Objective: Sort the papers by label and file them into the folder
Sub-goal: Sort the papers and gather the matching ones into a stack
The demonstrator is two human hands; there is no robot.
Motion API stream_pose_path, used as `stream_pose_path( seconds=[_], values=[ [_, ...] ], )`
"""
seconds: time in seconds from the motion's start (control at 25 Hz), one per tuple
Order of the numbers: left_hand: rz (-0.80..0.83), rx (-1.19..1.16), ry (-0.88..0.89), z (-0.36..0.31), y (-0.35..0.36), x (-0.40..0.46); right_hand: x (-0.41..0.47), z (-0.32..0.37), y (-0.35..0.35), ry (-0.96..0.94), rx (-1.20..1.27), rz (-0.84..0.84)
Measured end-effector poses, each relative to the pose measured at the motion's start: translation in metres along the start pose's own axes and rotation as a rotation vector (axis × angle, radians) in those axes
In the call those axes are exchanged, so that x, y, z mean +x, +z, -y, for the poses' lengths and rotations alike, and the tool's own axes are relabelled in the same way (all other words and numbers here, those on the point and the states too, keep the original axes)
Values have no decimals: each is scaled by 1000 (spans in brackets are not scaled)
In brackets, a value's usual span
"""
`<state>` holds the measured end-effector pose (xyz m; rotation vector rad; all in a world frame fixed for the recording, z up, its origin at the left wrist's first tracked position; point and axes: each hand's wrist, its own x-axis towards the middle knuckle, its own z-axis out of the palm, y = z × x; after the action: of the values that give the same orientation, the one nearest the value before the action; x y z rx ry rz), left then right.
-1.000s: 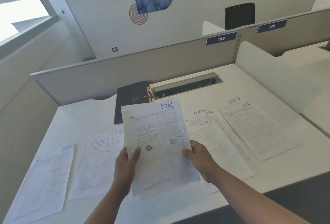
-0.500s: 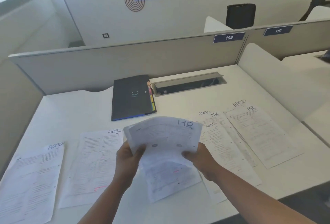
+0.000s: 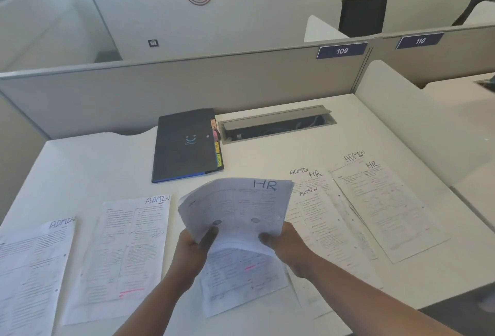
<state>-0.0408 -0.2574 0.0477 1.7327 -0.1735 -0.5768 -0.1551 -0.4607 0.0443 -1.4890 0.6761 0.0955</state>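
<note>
Both hands hold a thin stack of papers labelled HR point(image 3: 238, 207) above the white desk point(image 3: 88, 164). My left hand point(image 3: 195, 247) grips its lower left edge and my right hand point(image 3: 284, 242) grips its lower right edge. The stack bends forward, with its top leaning away from me. Another printed sheet point(image 3: 241, 282) lies flat under my hands. A closed dark folder point(image 3: 184, 145) with coloured tabs lies at the back of the desk. Two sheets marked ADMIN point(image 3: 126, 250) lie at the left. Overlapping ADMIN and HR sheets point(image 3: 375, 207) lie at the right.
A grey partition point(image 3: 187, 86) with number plates 109 and 110 closes the back of the desk. An open cable tray point(image 3: 276, 124) is set into the desk right of the folder. A white divider point(image 3: 401, 110) borders the right side.
The HR stack, first held upright facing me, has tipped forward and down toward the desk and now bends over. My view has shifted lower and closer to the desk.
</note>
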Motion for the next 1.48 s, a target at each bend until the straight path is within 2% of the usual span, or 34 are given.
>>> stream_pose_path(
  seconds=[0.12,0.32,0.44,0.52,0.6,0.64,0.72,0.92,1.16,1.24,1.48],
  values=[
    [-68,7,-36,-4,18,13,9,7,-35,-9,56,42],
    [17,-186,-163,-5,97,25,29,10,-123,32,-5,66],
    [-22,-176,-264,8,151,32,38,-3,-171,87,-18,79],
    [-72,-138,-330,17,175,35,39,-8,-194,61,-7,-30],
    [-107,-110,-381,23,193,36,42,-13,-217,44,-76,-242],
    [-115,-84,-399,28,198,36,45,-15,-226,62,-119,-321],
    [-140,3,-417,36,205,35,51,-21,-241,119,-163,-356],
    [-166,151,-393,35,211,33,54,-29,-249,194,-133,-240],
    [-169,146,-391,36,212,31,59,-34,-253,216,-261,-197],
    [-175,126,-389,37,213,27,56,-35,-251,150,-315,-186],
    [-149,9,-442,38,205,29,59,-14,-282,-4,-302,-461]
  ],
)
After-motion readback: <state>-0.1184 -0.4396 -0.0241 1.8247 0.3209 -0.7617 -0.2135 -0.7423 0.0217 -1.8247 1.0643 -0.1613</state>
